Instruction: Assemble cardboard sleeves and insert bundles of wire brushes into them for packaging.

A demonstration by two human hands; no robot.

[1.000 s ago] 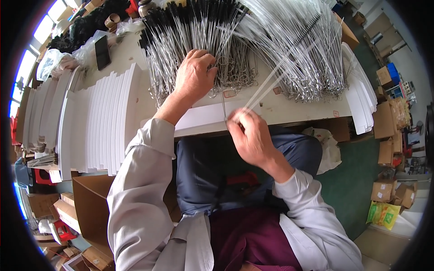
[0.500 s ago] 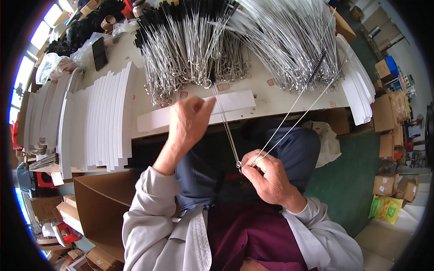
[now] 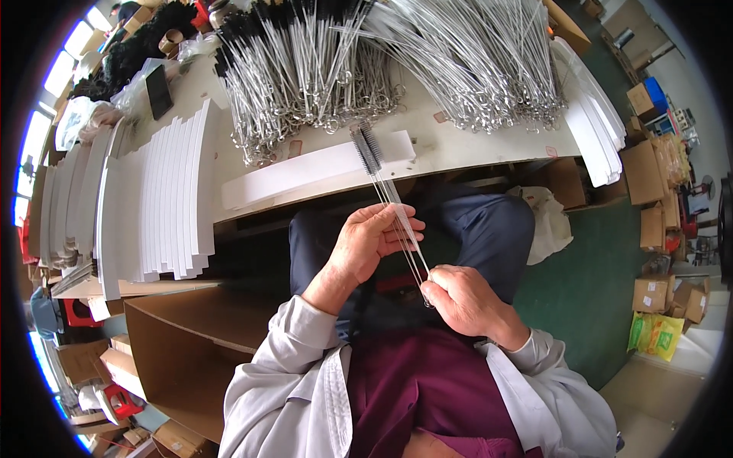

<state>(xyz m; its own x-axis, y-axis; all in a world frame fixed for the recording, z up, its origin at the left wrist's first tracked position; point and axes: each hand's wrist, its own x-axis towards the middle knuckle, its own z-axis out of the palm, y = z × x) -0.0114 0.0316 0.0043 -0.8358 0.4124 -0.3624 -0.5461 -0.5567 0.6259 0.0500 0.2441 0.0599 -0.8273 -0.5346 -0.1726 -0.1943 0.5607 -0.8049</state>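
A small bunch of thin wire-handled tube brushes (image 3: 368, 151) stretches from my lap toward the table, dark bristle heads together at the far end. My right hand (image 3: 467, 300) is closed on the handle ends, where wire loops show just beside the fingers. Farther up the wires, my left hand (image 3: 365, 240) holds the bunch between its thumb and curled fingers. Beyond the bristles, a flat white card strip (image 3: 294, 177) lies along the table's near edge. Behind it is a large heap of black-bristled brushes (image 3: 305, 84), loops toward me; a second heap, of paler brushes (image 3: 481, 69), is at its right.
Rows of folded white card pieces (image 3: 164, 202) stand at the table's left, with more white strips (image 3: 592, 114) at its right end. A dark phone (image 3: 158, 91) lies far left. An open cardboard box (image 3: 191, 336) is below on the left. Cartons (image 3: 647, 172) line the right side.
My left hand has come down from near the table to the brush wires. The brushes that spread apart from my right hand are now one bunch, with their heads together.
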